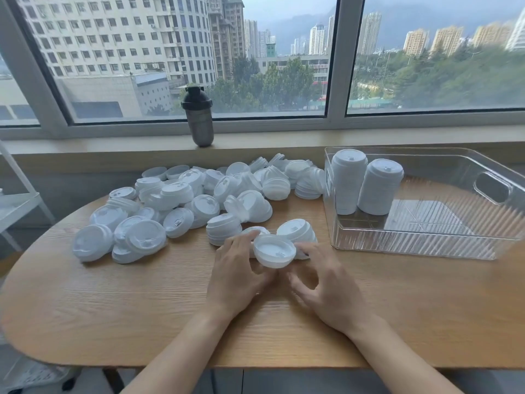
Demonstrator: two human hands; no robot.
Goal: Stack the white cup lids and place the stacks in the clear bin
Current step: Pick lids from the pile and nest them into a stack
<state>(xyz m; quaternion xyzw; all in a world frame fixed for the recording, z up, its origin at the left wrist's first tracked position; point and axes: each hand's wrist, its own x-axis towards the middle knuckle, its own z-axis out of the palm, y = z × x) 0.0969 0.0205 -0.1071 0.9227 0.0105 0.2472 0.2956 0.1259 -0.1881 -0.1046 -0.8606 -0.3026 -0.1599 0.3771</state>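
Many loose white cup lids lie in a heap across the far half of the wooden table. My left hand grips one upturned lid between forefinger and thumb, just above the table in front of the heap. My right hand is beside it with relaxed, spread fingers, its fingertips at the lid's right edge. A short stack of lids sits just behind. The clear bin stands at the right and holds two tall lid stacks upright in its left end.
A dark shaker bottle stands on the window sill behind the heap. A white shelf unit is off the table's left side. Bare wood lies between my arms and the table's front edge.
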